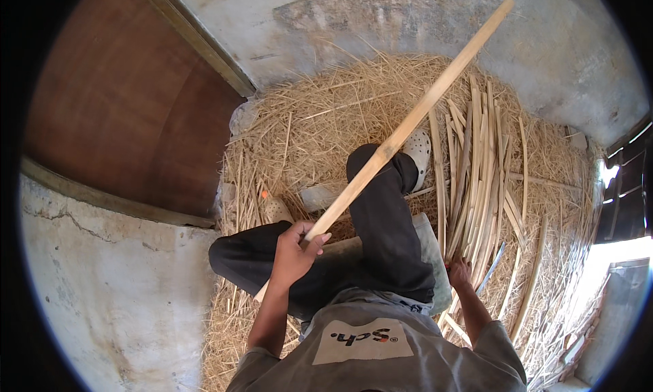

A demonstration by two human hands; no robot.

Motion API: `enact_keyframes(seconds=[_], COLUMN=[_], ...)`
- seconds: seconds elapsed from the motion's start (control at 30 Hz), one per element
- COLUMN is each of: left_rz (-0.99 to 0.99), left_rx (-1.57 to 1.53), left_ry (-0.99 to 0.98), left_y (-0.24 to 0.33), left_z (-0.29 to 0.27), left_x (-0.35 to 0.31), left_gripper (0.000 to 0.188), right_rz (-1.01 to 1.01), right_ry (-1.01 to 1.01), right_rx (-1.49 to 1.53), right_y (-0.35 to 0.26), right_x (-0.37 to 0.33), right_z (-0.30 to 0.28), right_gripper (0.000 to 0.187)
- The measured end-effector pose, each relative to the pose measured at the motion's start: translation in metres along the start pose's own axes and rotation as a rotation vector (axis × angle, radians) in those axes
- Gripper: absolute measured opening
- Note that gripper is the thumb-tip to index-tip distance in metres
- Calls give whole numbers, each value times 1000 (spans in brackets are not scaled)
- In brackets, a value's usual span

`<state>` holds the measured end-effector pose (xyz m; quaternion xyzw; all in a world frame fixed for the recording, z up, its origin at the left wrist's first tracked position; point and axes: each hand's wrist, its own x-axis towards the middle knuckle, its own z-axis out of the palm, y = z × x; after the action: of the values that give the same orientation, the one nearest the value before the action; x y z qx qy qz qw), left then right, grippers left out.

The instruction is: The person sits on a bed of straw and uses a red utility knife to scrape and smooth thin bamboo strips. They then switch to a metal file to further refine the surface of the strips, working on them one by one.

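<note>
My left hand (294, 256) is wrapped round a long, pale bamboo strip (408, 125). The strip runs slantwise across my lap, its lower end by my left forearm and its far end up in front of the wall. Low on the right, my right hand (460, 274) is closed at the near end of a pile of split bamboo strips (481, 167). A small red bit shows at its fingers, but what they hold is hidden. Beside that hand lies a narrow bluish-grey blade-like piece (491, 266).
I sit with bent legs (388, 222) on straw and shavings (333, 113). Pale clogs (419, 154) are on my feet. A brown wooden panel (136, 106) stands at the left, a plastered wall (381, 24) ahead. Loose strips (530, 280) lie at the right.
</note>
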<state>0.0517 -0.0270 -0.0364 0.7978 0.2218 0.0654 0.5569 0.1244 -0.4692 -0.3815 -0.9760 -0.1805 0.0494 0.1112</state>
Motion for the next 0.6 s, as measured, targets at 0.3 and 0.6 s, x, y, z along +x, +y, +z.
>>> enact_keyframes(seconds=[0.3,0.6], left_rz=[24,5], left_rx=[28,-87], left_ry=[80,227], left_y=[-15,-27], left_z=[-12,15], left_x=[-14,-28], left_gripper=[19,15], right_rz=[230,94], right_ry=[48,174], right_rx=[763,1539], right_y=[56,-179], right_x=[-9,65], right_z=[-59,-232], right_gripper=[37,63])
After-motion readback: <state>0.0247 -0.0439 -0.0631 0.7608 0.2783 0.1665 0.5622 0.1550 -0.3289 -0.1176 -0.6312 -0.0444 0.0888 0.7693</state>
